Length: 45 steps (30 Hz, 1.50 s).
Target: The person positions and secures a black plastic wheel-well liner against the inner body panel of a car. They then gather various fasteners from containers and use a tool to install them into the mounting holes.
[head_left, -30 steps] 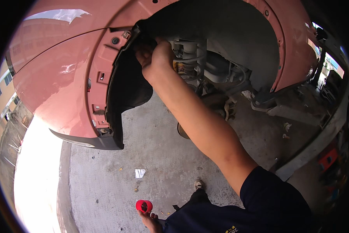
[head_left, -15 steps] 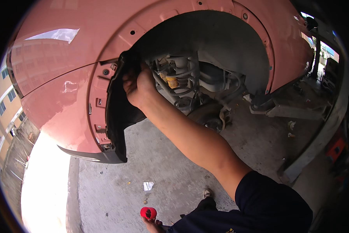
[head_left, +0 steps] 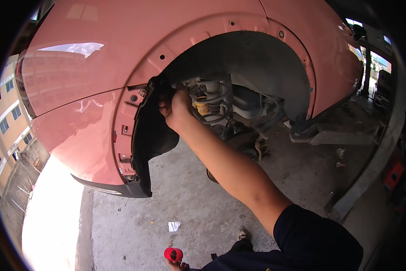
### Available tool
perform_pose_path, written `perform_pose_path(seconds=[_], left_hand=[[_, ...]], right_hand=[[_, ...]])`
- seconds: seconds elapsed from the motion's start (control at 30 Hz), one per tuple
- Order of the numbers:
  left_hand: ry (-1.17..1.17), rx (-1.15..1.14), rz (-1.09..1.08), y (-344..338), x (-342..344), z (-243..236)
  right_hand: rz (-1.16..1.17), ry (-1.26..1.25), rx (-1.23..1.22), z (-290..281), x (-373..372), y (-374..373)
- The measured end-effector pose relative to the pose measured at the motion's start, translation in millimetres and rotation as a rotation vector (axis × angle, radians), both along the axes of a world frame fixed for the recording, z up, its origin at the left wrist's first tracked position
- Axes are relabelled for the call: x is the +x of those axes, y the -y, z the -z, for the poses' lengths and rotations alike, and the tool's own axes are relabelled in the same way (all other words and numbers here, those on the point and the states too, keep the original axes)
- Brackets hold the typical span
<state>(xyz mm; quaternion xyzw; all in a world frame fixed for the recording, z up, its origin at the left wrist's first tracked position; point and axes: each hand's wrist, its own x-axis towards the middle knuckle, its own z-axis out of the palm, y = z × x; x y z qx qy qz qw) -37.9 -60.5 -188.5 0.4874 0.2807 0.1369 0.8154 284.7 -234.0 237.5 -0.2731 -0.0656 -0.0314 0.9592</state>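
Observation:
My right arm reaches up into the front of a pink car's wheel arch. My right hand (head_left: 179, 110) is at the upper end of the black wheel arch liner (head_left: 155, 131), its fingers curled; the fingertips are lost in shadow, and what they grip does not show. Low in the view, my left hand (head_left: 178, 265) holds a small red cup (head_left: 173, 254) with something dark inside. The liner hangs along the pink bumper edge (head_left: 125, 131), where slots and a fastener hole are exposed.
Behind my right wrist are a coil spring (head_left: 217, 108), a yellow part (head_left: 202, 105) and a brake disc (head_left: 248, 151) without a wheel. A lift arm (head_left: 343, 137) reaches under the car at right. White paper (head_left: 174, 226) lies on the concrete floor.
The view has shifted, so the car sits lower in it. My right hand remains at the liner's upper end, and my left hand still holds the red cup.

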Motion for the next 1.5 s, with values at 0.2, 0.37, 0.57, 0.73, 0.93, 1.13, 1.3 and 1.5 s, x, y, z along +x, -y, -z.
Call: perform_pose_path(seconds=[0.2,0.37,0.57,0.73,0.93,1.13,1.3,1.5], left_hand=[[-0.103,-0.194,-0.103,4.4,4.3,9.4],[-0.134,-0.020,-0.111,10.3,5.2,-1.4],[-0.193,-0.053,-0.183,1.1,15.6,-23.9],[0.095,-0.120,0.036,9.0,46.8,-57.5],[0.187,-0.157,0.159,25.3,62.6,-98.6],[0.221,-0.128,0.224,39.1,59.7,-103.2],[0.180,-0.174,0.235,46.3,58.6,-89.5],[0.208,-0.261,0.255,42.9,57.8,-67.5]], right_hand=[[1.345,0.849,-1.616,14.5,4.4,16.6],[1.349,0.696,-1.762,-6.8,11.7,30.3],[1.286,1.080,-1.639,-0.5,0.3,27.2],[1.373,0.882,-2.226,-17.4,-16.7,43.7],[1.099,0.902,-1.975,-16.2,8.8,31.3],[1.382,0.998,-2.451,-23.2,-10.0,39.7],[1.259,1.121,-2.355,-24.1,33.2,60.1],[1.550,1.149,-2.432,-21.6,-3.8,48.9]])
